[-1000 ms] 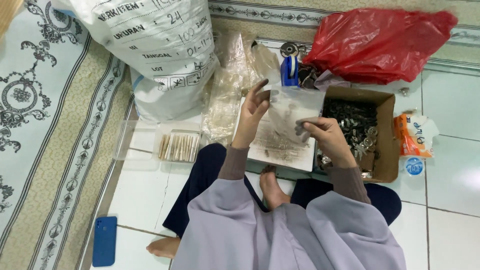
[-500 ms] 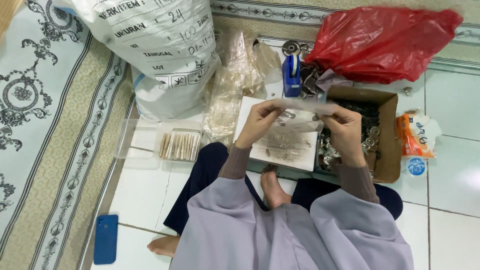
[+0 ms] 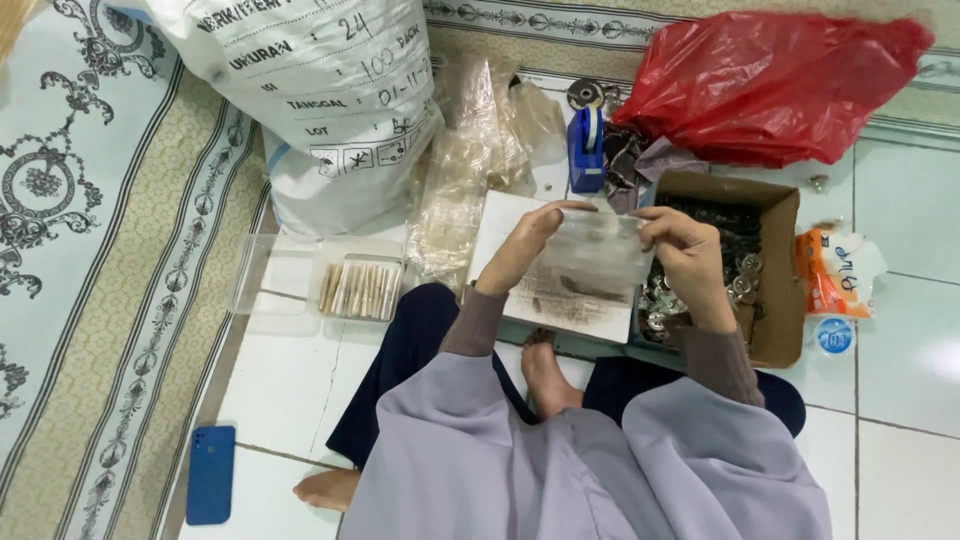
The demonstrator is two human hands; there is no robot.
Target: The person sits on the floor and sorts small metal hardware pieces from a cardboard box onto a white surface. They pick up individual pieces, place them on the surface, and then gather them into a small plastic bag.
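I sit cross-legged on a tiled floor. My left hand [image 3: 522,250] and my right hand [image 3: 688,252] pinch the two top corners of a small clear plastic bag [image 3: 598,252], held stretched between them above a white board [image 3: 560,300]. The bag seems to hold small metal parts, though its contents are blurred. Just right of my right hand stands an open cardboard box [image 3: 775,260] full of small round metal pieces.
A big white printed sack [image 3: 310,100] lies at the back left and a red plastic bag [image 3: 780,80] at the back right. Crumpled clear bags [image 3: 470,160], a blue tape dispenser [image 3: 586,150], a clear tray of sticks [image 3: 355,290], a blue phone [image 3: 211,473] and an orange packet [image 3: 835,270] lie around.
Both hands have drawn apart to the bag's top corners. The bag, held upright a second ago, is now stretched flat between them.
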